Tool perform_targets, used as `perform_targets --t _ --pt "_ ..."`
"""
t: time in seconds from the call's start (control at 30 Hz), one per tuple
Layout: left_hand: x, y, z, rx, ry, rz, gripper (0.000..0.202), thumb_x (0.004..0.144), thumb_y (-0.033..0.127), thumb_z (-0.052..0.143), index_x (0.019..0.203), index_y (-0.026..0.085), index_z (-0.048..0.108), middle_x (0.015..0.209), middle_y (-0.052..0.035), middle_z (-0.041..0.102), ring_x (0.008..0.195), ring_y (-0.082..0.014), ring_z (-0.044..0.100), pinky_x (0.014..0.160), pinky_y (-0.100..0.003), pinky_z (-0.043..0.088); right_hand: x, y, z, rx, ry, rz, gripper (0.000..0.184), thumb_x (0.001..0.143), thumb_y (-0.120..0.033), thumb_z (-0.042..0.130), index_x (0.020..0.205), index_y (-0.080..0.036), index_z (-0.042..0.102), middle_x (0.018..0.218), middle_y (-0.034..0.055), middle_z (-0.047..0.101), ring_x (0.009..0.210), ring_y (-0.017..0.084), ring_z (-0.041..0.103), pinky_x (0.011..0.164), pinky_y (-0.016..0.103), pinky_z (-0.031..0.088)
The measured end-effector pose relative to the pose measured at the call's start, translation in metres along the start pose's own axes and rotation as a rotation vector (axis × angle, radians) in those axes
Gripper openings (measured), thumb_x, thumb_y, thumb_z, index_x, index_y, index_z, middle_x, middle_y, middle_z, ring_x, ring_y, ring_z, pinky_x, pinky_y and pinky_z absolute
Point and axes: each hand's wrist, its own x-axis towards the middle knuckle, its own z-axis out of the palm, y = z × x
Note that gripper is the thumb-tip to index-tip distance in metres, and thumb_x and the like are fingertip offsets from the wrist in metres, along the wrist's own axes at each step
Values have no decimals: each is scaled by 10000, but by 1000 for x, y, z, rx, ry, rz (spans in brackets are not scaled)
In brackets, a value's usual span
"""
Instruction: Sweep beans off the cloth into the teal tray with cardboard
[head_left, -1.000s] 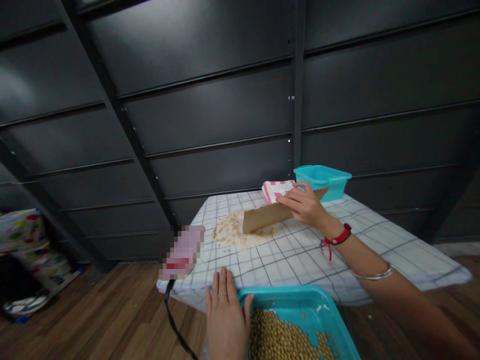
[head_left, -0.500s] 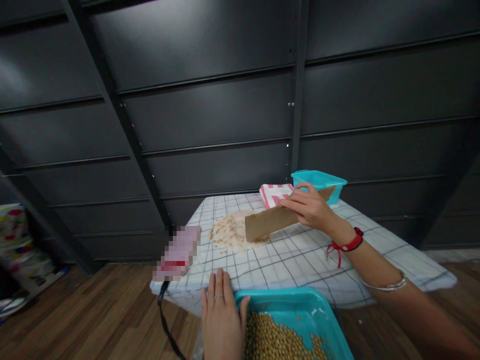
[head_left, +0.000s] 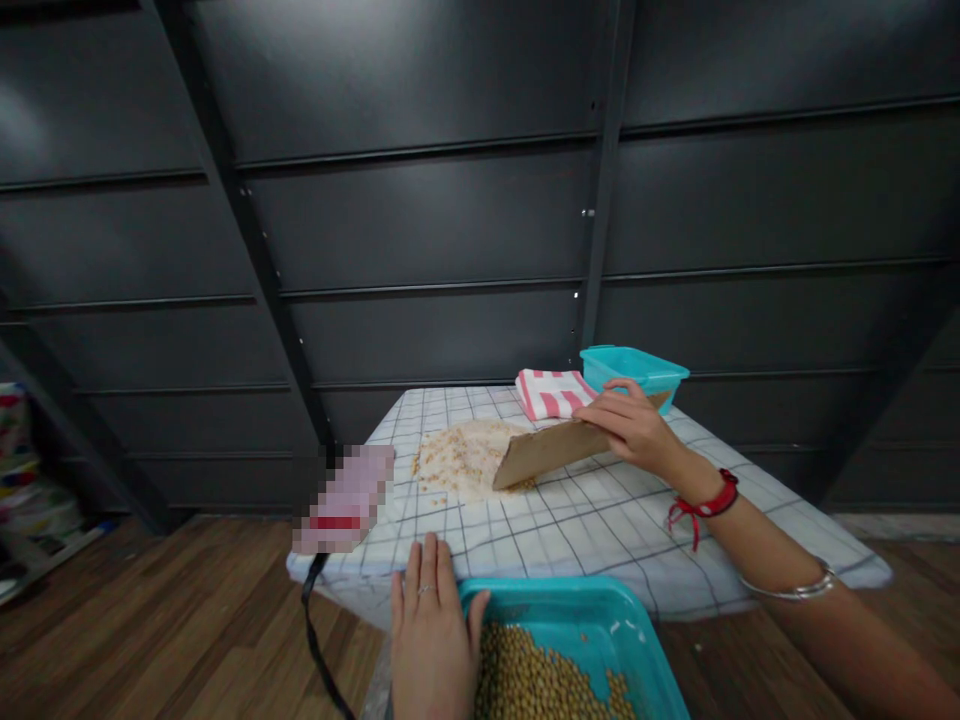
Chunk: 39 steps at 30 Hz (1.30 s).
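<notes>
My right hand [head_left: 637, 428] is closed on the top edge of a strip of brown cardboard [head_left: 551, 453]. The strip stands on its long edge, tilted, its near-left end against a pale, floury pile [head_left: 465, 462] mixed with yellowish beans or grains. Some of those grains show along the strip's lower edge. At the bottom of the view, my left hand [head_left: 431, 630] lies flat with fingers stretched forward, thumb at the rim of a turquoise tub [head_left: 600, 592]. Inside that tub are many light-brown beans [head_left: 544, 680].
A checked white cloth [head_left: 600, 515] covers the table. Behind the cardboard sit a folded pink-and-white striped cloth [head_left: 551, 392] and a second turquoise tub [head_left: 634, 368]. A blurred-out pink object [head_left: 349, 495] with a black strap lies at the left edge. A dark panelled wall [head_left: 435, 230] rises behind.
The cardboard has tipped over further, its top edge leaning away from the near side. My right hand has moved slightly with it. My left hand keeps its place by the tub.
</notes>
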Motion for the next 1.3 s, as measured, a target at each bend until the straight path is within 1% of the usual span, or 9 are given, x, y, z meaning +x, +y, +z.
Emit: perform_targets --t 0.17,0.23,0.43,0.6,0.77,0.97,1.3 --pt "-3 0 3 -15 -18 -35 500 830 415 299 1116 73 527 1153 -161 572 1104 -278 469 883 -471 391 -2 1 -2 -10 56 -16 272 794 -77 393 953 -206 571 761 18 640 687 135 558 795 373 375" --pt "-5 0 5 -34 -19 -41 502 828 421 306 1112 74 531 1160 -163 567 1111 -280 466 890 -468 388 -2 2 -2 -26 63 -14 277 791 -71 392 949 -211 572 754 13 641 689 137 561 783 370 376" --pt "-6 -1 6 -72 -40 -65 520 831 426 294 1127 64 522 1180 -176 550 1126 -293 451 902 -489 374 -4 -1 -5 -35 40 -33 258 798 -77 401 944 -216 562 743 7 633 681 137 563 763 361 386" --pt "-2 -2 1 -60 -10 -36 521 834 422 301 1109 40 524 1148 -177 572 1098 -290 477 872 -466 400 -3 -6 -11 -31 55 -53 244 798 -71 405 928 -214 554 740 7 631 673 134 559 756 355 389" --pt "-2 -3 1 -54 11 -34 511 834 417 310 1092 36 532 1131 -176 583 1081 -291 492 856 -458 413 -3 -8 -8 -17 60 -39 283 785 -65 402 940 -237 564 739 -5 636 667 132 566 760 359 387" --pt "-5 -3 5 -94 -39 -69 518 832 424 307 1139 57 508 1186 -178 546 1126 -293 458 898 -489 382 -7 -12 -10 5 51 -38 318 761 -41 396 953 -233 561 756 3 638 683 137 571 772 373 394" --pt "-7 -3 5 -106 -43 -68 521 833 416 298 1157 58 494 1198 -184 533 1144 -297 439 911 -503 366 -12 -13 -23 25 42 -35 304 779 -64 395 966 -242 557 752 5 638 673 137 580 784 382 406"
